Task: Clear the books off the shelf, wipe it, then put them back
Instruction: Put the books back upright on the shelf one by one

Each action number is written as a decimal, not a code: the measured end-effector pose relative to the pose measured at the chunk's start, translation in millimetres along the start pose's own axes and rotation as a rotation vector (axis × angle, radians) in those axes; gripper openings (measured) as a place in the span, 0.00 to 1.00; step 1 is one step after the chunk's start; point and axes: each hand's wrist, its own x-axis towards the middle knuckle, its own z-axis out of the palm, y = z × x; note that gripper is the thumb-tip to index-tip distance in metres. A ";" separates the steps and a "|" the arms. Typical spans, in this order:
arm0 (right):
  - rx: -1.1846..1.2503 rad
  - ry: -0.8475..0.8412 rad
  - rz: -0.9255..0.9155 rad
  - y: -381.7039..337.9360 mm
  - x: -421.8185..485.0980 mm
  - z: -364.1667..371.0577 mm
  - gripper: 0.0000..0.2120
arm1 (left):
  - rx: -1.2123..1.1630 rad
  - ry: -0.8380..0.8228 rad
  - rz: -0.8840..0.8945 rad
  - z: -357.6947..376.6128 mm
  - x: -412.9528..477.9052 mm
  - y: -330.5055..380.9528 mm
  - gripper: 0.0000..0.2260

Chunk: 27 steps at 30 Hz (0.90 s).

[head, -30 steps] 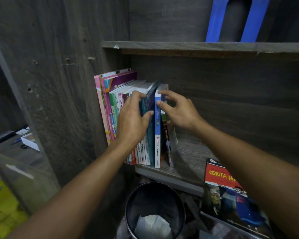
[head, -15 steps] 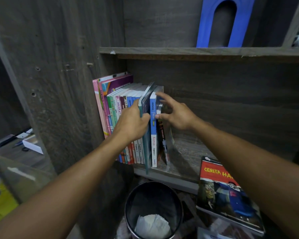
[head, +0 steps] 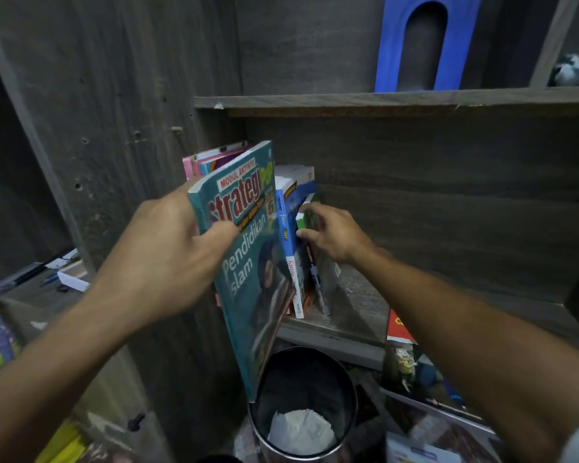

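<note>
I judge the clearing barely begun: my left hand [head: 168, 259] grips a teal book [head: 251, 262] just in front of the shelf [head: 358, 302]; my right hand [head: 335, 235] pinches the end book [head: 310, 218] of the row [head: 290, 228] standing on it.

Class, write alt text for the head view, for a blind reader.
The left hand grips a teal book out in front of a wooden shelf; the right hand grips the books standing on it. A black bin sits below.

Dim light shows a grey wood-grain shelf [head: 331, 340], its side panel [head: 131, 95], a blue plastic piece [head: 458, 45] above, a black bin [head: 315, 375] below.
</note>
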 end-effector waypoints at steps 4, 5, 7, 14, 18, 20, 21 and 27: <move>-0.047 0.078 0.060 7.1 -8.5 -17.8 0.15 | -0.163 -0.017 0.007 -19.5 -9.5 13.9 0.11; -0.025 0.105 0.083 10.6 -11.6 -22.5 0.14 | -0.178 -0.022 0.004 -18.5 -9.4 14.9 0.11; -0.017 0.144 0.104 16.4 -19.5 -32.4 0.13 | -0.163 -0.020 -0.004 -7.0 -5.0 16.4 0.09; -0.064 0.140 0.113 29.7 -35.5 -51.5 0.14 | -0.033 0.002 -0.044 79.6 41.4 -4.0 0.07; -0.013 0.177 0.136 35.5 -44.4 -55.1 0.15 | -0.039 0.007 -0.035 122.7 65.9 -19.1 0.15; 0.013 0.212 0.147 38.7 -46.9 -53.0 0.16 | -0.029 0.026 -0.044 140.1 76.7 -25.3 0.16; 0.041 0.224 0.148 39.4 -48.1 -51.1 0.16 | -0.027 0.041 -0.055 146.9 81.5 -26.7 0.16; 0.098 0.296 0.096 35.6 -52.5 -31.1 0.17 | 0.134 0.168 0.044 156.4 86.1 -34.9 0.16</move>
